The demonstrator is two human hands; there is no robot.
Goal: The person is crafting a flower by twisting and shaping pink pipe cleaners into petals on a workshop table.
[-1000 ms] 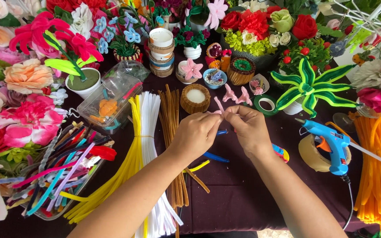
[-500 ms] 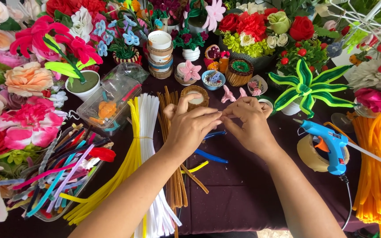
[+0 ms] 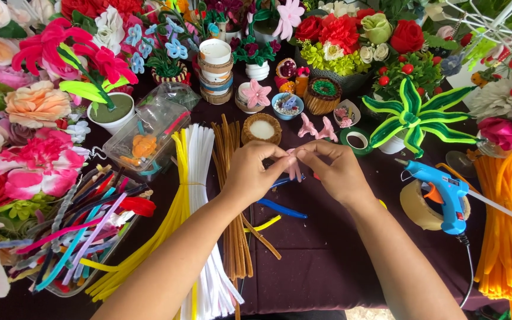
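One blue glue gun, two pink pipe-cleaner flowers — two hands.

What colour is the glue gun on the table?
The glue gun is bright blue with an orange trigger, seen in the head view, right of the hands.

Dark maroon tablecloth over table, bright even light, pale floor strip at bottom edge.
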